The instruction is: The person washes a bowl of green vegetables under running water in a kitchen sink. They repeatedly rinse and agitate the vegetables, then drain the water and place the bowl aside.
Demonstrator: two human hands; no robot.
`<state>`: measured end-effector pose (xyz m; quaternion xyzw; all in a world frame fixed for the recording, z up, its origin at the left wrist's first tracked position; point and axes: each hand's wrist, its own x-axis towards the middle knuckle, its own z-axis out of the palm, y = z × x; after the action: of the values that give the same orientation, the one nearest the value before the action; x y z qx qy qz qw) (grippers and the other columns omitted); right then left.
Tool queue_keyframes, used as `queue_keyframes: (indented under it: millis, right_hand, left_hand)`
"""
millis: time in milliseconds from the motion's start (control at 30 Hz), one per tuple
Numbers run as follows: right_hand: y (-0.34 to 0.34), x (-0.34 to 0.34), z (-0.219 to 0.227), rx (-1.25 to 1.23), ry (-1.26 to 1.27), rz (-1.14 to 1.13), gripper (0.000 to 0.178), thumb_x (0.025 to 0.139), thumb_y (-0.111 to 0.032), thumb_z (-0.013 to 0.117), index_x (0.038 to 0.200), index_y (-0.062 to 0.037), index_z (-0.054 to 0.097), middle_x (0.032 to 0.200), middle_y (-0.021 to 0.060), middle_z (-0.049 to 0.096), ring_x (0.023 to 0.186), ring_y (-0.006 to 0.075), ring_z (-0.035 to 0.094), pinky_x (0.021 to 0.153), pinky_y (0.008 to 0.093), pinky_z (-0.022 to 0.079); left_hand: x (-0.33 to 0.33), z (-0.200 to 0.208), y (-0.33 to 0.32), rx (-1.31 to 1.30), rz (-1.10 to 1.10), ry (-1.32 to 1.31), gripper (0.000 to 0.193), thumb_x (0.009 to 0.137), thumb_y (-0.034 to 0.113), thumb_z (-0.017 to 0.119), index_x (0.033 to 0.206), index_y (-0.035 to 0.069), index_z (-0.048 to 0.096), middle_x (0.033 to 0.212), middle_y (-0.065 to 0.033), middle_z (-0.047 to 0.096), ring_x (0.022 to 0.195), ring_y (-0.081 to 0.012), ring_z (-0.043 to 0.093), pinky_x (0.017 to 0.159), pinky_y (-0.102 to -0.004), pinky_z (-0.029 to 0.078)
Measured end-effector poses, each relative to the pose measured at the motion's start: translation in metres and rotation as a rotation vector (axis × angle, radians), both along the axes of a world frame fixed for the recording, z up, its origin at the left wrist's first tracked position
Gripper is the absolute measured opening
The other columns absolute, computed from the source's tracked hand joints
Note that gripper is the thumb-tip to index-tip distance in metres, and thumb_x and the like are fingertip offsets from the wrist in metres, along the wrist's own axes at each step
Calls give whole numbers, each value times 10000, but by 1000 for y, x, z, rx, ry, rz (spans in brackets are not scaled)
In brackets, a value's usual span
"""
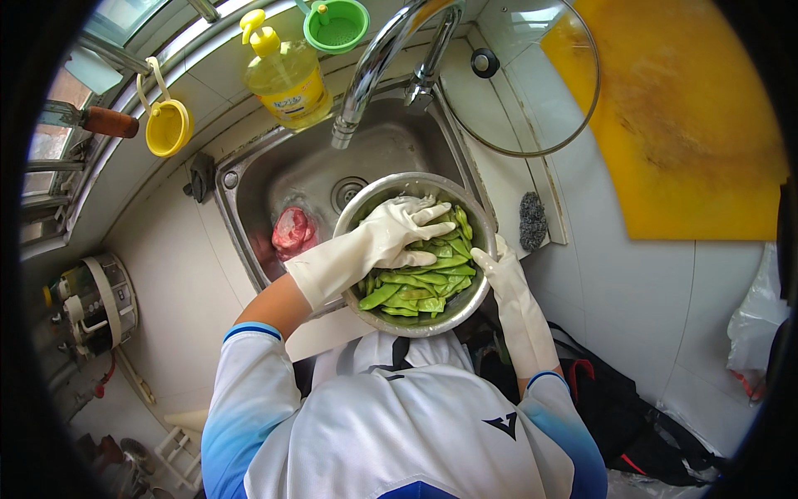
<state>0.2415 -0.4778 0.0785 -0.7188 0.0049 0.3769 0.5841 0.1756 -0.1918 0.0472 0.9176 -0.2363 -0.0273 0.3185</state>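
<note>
A round metal bowl (pixel 475 308) is tilted over the near right part of the steel sink (pixel 287 162). It holds many flat green bean pods (pixel 416 287), some cut into pieces. My left hand (pixel 403 226), in a white rubber glove, lies on the pods with its fingers spread. On the bowl's right side, my gloved right hand (pixel 501 270) grips the rim, the thumb over the edge and the other fingers largely hidden. A piece of red raw meat (pixel 293 233) in clear plastic sits in the sink, left of the bowl.
Above the sink arches a chrome faucet (pixel 366 79). A yellow soap bottle (pixel 287 83), green strainer (pixel 336 27) and yellow strainer (pixel 169 127) are along the back left. To the right are a glass lid (pixel 532 100), grey scrubber (pixel 532 221) and yellow cutting board (pixel 690 133).
</note>
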Motion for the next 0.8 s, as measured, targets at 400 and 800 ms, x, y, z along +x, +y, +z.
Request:
queue_keyframes:
  millis: [400,800]
  right_hand:
    - [13,3,20,-66,-13,25,448,971,4,683,1417,20,647,1275,94,738,1153,157,682,1024,315,537]
    - [23,6,29,-89,-33,38,426,959,14,714,1382,1,665,1250,102,746,1125,174,694,1008,323,548]
  left_hand:
    - [-6,-9,6,-180,46,-25,690,927,464,784,1532,185,604,1698,-224,402,1444,-462,527,1235,-534,419]
    - [-10,-16,8,-216,60,-27,708,939,453,789,1549,148,600,1699,-263,386,1457,-476,518,1239,-507,418]
